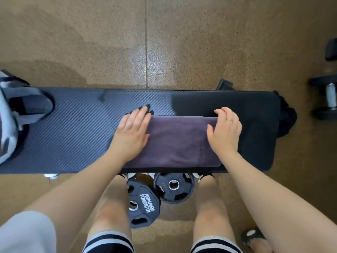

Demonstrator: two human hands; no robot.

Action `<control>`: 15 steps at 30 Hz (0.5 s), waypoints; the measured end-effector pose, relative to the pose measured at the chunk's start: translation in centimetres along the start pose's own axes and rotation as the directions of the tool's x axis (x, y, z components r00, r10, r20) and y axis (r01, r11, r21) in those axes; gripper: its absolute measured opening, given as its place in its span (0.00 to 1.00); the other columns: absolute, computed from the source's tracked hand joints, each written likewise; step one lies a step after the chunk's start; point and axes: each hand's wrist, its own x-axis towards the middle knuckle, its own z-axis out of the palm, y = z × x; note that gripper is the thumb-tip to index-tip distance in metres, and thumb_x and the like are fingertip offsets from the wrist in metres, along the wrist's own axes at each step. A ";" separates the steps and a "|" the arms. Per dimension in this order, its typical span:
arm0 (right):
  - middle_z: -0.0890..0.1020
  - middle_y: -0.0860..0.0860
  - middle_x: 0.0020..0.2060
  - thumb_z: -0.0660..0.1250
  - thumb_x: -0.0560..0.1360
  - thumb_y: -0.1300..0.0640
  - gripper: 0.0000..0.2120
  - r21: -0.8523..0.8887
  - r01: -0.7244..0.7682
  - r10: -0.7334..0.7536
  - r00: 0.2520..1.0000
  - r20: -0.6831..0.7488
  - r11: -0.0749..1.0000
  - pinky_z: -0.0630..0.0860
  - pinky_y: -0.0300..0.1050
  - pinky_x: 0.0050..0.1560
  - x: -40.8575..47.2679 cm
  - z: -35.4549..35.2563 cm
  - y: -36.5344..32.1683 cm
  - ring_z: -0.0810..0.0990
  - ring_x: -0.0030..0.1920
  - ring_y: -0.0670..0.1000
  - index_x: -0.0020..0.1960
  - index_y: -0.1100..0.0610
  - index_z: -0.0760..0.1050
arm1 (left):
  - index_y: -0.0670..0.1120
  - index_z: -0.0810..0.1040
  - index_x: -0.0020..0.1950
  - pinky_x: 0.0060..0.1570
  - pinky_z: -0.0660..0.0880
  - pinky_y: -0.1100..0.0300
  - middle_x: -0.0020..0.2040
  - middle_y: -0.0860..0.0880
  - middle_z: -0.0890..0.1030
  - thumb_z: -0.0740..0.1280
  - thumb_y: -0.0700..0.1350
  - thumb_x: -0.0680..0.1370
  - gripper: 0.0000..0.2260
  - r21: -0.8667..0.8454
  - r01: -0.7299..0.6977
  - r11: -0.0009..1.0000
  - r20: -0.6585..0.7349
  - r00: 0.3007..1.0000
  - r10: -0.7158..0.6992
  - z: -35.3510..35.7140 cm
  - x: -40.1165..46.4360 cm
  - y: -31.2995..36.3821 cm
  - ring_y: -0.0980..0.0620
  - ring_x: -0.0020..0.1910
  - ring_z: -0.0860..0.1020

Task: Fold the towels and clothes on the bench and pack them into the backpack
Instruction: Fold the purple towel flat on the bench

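A folded dark purple towel [176, 141] lies on the black padded bench [82, 136], near its front edge. My left hand [132, 132] lies flat on the towel's left end, fingers straight and reaching past the far edge. My right hand [225, 130] rests on the towel's right end with its fingertips curled over the far edge. A grey and black backpack [12, 114] sits on the bench's left end, cut off by the frame. A black garment [288, 119] hangs off the bench's right end.
Two black weight plates [158, 194] lie on the floor between my legs under the bench's front edge. A dumbbell [326, 95] lies on the brown rubber floor at the right. A sandal [252, 236] is at the bottom right.
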 end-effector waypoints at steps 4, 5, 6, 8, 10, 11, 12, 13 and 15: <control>0.70 0.59 0.68 0.59 0.69 0.53 0.26 -0.071 0.413 -0.410 0.911 0.045 0.908 0.55 0.54 0.68 -2.5 3.3 -3.0 0.65 0.69 0.59 0.66 0.60 0.68 | 0.38 0.59 0.71 0.71 0.49 0.52 0.72 0.38 0.64 0.56 0.54 0.73 0.31 -0.026 -0.129 0.991 0.080 0.988 0.131 2.2 -0.2 2.8 0.43 0.71 0.58; 0.69 0.59 0.69 0.56 0.70 0.51 0.29 -0.081 0.477 -0.469 0.878 0.099 0.875 0.53 0.53 0.69 -3.3 4.1 -3.7 0.62 0.69 0.57 0.68 0.60 0.65 | 0.38 0.58 0.72 0.71 0.47 0.52 0.73 0.38 0.62 0.56 0.57 0.73 0.33 -0.028 -0.113 0.993 0.110 0.987 0.116 2.7 -0.3 2.8 0.43 0.72 0.56; 0.68 0.58 0.70 0.55 0.70 0.49 0.30 -0.097 0.537 -0.521 0.840 0.150 0.838 0.52 0.53 0.69 -4.1 5.1 -4.4 0.60 0.70 0.56 0.70 0.60 0.62 | 0.38 0.57 0.72 0.71 0.45 0.53 0.73 0.39 0.59 0.55 0.60 0.72 0.36 -0.037 -0.086 0.996 0.143 0.986 0.090 3.3 -0.7 2.7 0.43 0.72 0.55; 0.66 0.56 0.72 0.54 0.72 0.47 0.31 -0.132 0.629 -0.600 0.773 0.204 0.766 0.50 0.52 0.71 -5.5 6.7 -4.9 0.58 0.71 0.54 0.72 0.59 0.58 | 0.39 0.55 0.73 0.72 0.42 0.53 0.74 0.41 0.55 0.55 0.65 0.71 0.41 -0.030 -0.049 0.998 0.166 0.985 0.053 4.2 -1.6 1.9 0.43 0.73 0.53; 0.65 0.54 0.73 0.54 0.73 0.45 0.31 -0.164 0.673 -0.641 0.738 0.210 0.721 0.47 0.52 0.72 -5.6 7.6 -4.4 0.58 0.72 0.53 0.73 0.56 0.57 | 0.41 0.50 0.76 0.72 0.41 0.53 0.75 0.42 0.53 0.56 0.67 0.69 0.44 -0.003 -0.052 0.999 0.175 0.983 0.052 4.7 -2.3 1.1 0.45 0.75 0.46; 0.65 0.53 0.73 0.54 0.73 0.45 0.31 -0.183 0.673 -0.641 0.739 0.206 0.717 0.46 0.52 0.72 -5.3 7.7 -3.9 0.58 0.72 0.53 0.73 0.55 0.57 | 0.42 0.48 0.76 0.72 0.40 0.52 0.75 0.42 0.53 0.56 0.68 0.68 0.45 0.008 -0.054 0.999 0.182 0.982 0.051 4.9 -2.5 0.8 0.48 0.76 0.43; 0.66 0.52 0.72 0.54 0.72 0.45 0.31 -0.197 0.658 -0.628 0.753 0.197 0.727 0.45 0.52 0.72 -4.9 7.7 -3.3 0.58 0.72 0.53 0.73 0.54 0.58 | 0.43 0.47 0.76 0.72 0.40 0.52 0.75 0.43 0.53 0.56 0.68 0.67 0.46 0.016 -0.049 0.999 0.182 0.982 0.045 5.0 -2.5 0.7 0.49 0.76 0.40; 0.66 0.52 0.72 0.53 0.72 0.45 0.31 -0.207 0.629 -0.601 0.777 0.188 0.749 0.44 0.52 0.72 -4.4 7.5 -2.7 0.58 0.72 0.53 0.73 0.54 0.58 | 0.42 0.49 0.76 0.72 0.40 0.51 0.75 0.43 0.53 0.56 0.68 0.66 0.46 0.025 -0.035 0.999 0.192 0.981 0.030 5.0 -2.3 0.7 0.50 0.75 0.39; 0.66 0.53 0.72 0.53 0.72 0.45 0.31 -0.221 0.546 -0.519 0.837 0.173 0.808 0.43 0.52 0.72 -3.3 6.7 -1.1 0.57 0.72 0.54 0.73 0.54 0.57 | 0.40 0.52 0.75 0.72 0.41 0.50 0.75 0.43 0.54 0.55 0.68 0.67 0.45 0.048 -0.012 0.999 0.208 0.978 0.002 5.0 -2.2 0.9 0.50 0.75 0.38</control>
